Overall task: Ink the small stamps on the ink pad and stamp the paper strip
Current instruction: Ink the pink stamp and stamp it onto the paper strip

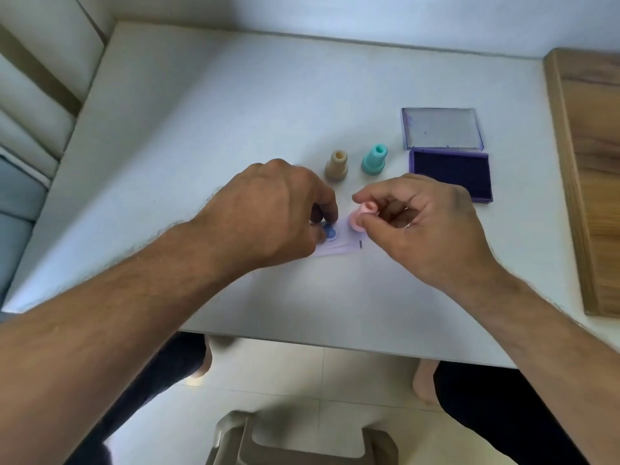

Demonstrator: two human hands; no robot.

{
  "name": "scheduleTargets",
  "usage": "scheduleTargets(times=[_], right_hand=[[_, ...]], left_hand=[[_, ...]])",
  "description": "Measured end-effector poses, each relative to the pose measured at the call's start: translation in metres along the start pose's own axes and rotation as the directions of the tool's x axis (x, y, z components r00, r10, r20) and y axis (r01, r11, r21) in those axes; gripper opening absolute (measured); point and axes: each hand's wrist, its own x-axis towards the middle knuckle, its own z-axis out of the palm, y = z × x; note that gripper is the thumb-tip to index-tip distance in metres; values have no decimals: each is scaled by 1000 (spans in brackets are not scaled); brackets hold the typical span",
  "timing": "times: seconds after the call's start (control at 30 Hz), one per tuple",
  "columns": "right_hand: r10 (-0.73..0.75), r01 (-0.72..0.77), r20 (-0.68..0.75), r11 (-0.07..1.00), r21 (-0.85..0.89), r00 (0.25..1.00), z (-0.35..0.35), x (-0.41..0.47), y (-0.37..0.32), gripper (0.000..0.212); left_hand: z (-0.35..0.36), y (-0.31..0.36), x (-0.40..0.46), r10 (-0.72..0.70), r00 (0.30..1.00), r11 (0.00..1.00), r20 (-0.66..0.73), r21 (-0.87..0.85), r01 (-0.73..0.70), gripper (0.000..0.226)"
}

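The pink stamp (pixel 360 218), flared and smooth, sits pinched in our right hand (pixel 426 226) on the paper strip (pixel 339 248). Our left hand (pixel 271 216) covers the strip's left part, fingertips pressing beside a blue print (pixel 330 233). Behind stand a tan stamp (pixel 336 165), a teal stamp (pixel 374 160), the open pad (pixel 451 172) and its clear lid (pixel 441 129).

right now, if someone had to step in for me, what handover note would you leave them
Left hand: fingers pressing the paper strip to the table.
Right hand: pinching the pink stamp, on or just over the strip.
Beige stamp and teal stamp stand behind; ink pad open, lid beyond it.
Done: one blue print on the strip.
Left: the pink print, then probably beige and teal.
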Motion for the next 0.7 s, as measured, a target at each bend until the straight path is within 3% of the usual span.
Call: scheduleTargets(times=[0.2, 0.33, 0.43, 0.53, 0.6, 0.7], right_hand=[[-178, 186, 55, 952, -245, 982, 2, -6, -8, 32], [-138, 165, 111, 945, -284, 984, -2, -6, -15, 37], [-130, 158, 117, 948, -276, 985, -2, -2, -21, 22], [3, 71, 236, 950, -305, 972, -2, 6, -24, 20], [53, 28, 239, 946, -323, 970, -4, 6, -27, 13], [0, 67, 165, 915, -397, 986, -3, 2, -27, 15]], left_hand=[[-1, -2, 0, 33, 999, 999, 21, -6, -33, 24], [3, 0, 2, 37, 999, 999, 12, 27, -38, 25], [7, 1, 2, 30, 1000, 998, -3, 46, -30, 19], [6, 1, 0, 41, 999, 998, -8, 49, -41, 17], [6, 2, 0, 50, 999, 997, 2, 60, -50, 17], [9, 4, -1, 40, 999, 994, 2, 102, -40, 22]])
